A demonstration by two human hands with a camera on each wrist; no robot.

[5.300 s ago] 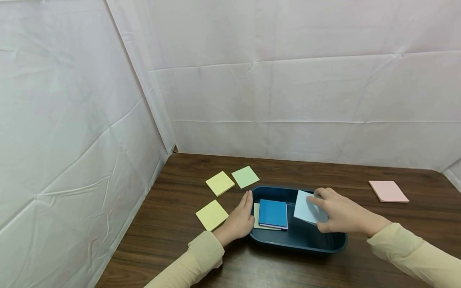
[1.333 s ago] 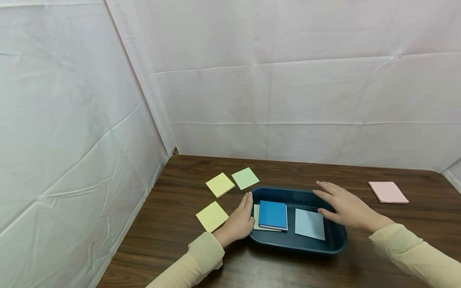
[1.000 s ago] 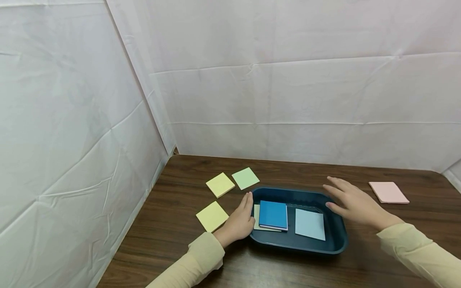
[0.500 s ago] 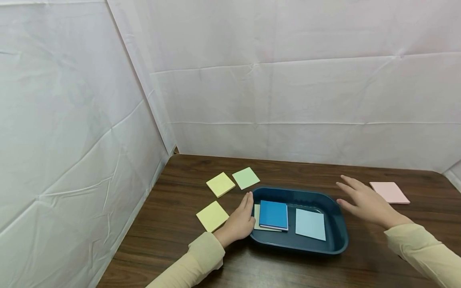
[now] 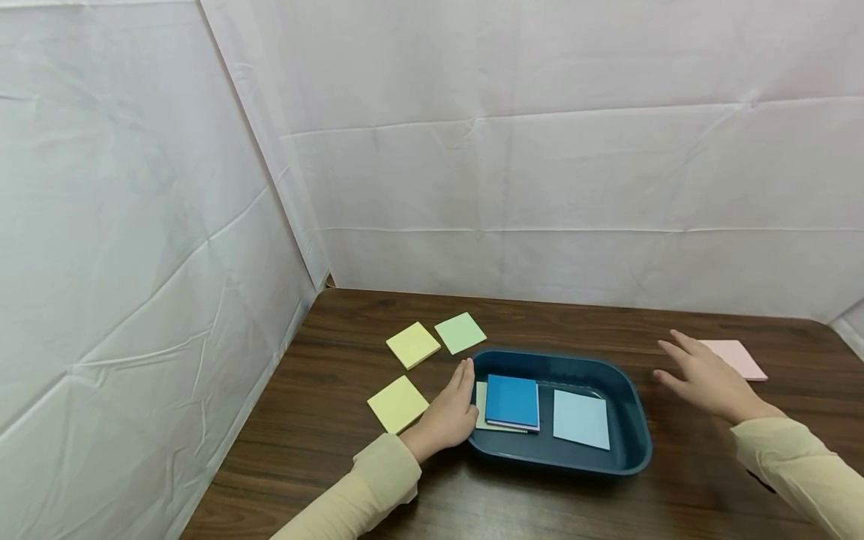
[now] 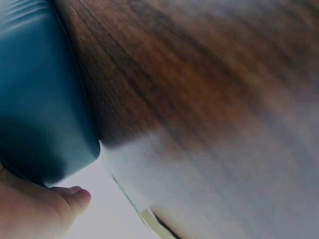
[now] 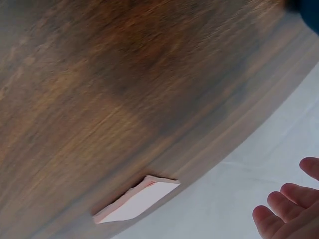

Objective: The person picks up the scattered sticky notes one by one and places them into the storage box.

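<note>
Pink pad: we see the square pink sticky-note pad (image 5: pixel 736 358) flat near the table's far right corner, just beyond our right hand (image 5: pixel 709 381); the fingertips overlap its near left edge in the head view, but we cannot tell whether they touch it.
Direction: from the right hand the pad lies ahead and slightly right; in the right wrist view the same pink pad (image 7: pixel 135 200) sits apart from the fingertips (image 7: pixel 279 209).
Long axis: the pad is nearly square, so it shows no clear long axis; its edges run a little askew to the brown wooden table (image 5: pixel 607 330) edge.
Nearer hand: the right, by far; the left hand (image 5: pixel 451 412) is across the tray, well apart from the pad.
Right hand state: fingers spread and straight, palm down, holding nothing.
Left hand state: fingers straight and together, pressed flat against the left wall of the dark blue plastic tray (image 5: pixel 634 420).
Tray contents: a bright blue pad (image 5: pixel 511 401) stacked on a pale one at the left, and a light blue note (image 5: pixel 581 418) lying flat at the right.
Change: earlier the right hand pinched the light blue note over the tray; the note now lies inside, and the hand has left the tray and travelled right toward the pink pad. The left hand has kept its place.
</note>
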